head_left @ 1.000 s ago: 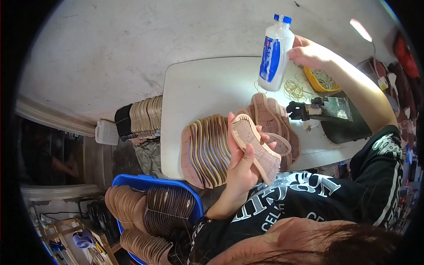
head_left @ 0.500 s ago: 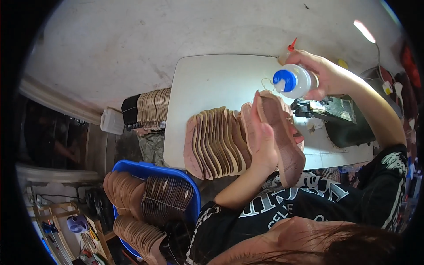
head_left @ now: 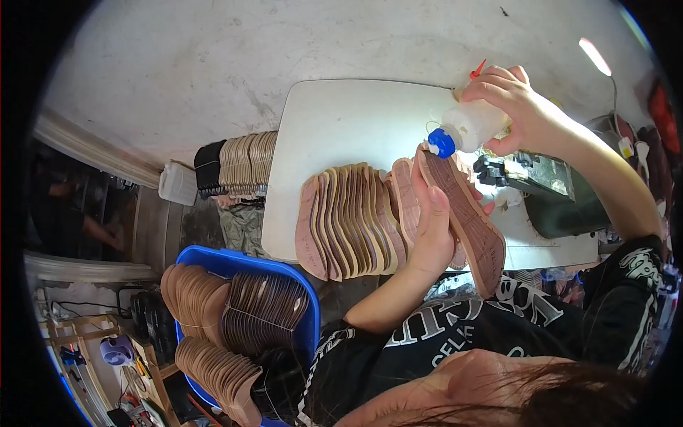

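Left hand (head_left: 434, 235) pinching insole (head_left: 466, 219); right hand (head_left: 518, 107) clasping bottle (head_left: 475, 127), blue cap (head_left: 442, 144) at insole's far end — oversqueezing might flood it, loose pinch skew it.

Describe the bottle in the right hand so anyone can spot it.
Find the white table, then the right hand over its right half. That hand grips a whitish bottle, tilted, cap end toward the shoe sole. Its blue cap sets it apart from the red nozzle nearby.

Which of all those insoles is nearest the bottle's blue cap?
The slanting insole held in the left hand: its far end is right by the blue cap, while the row of insoles on the table stands farther off.
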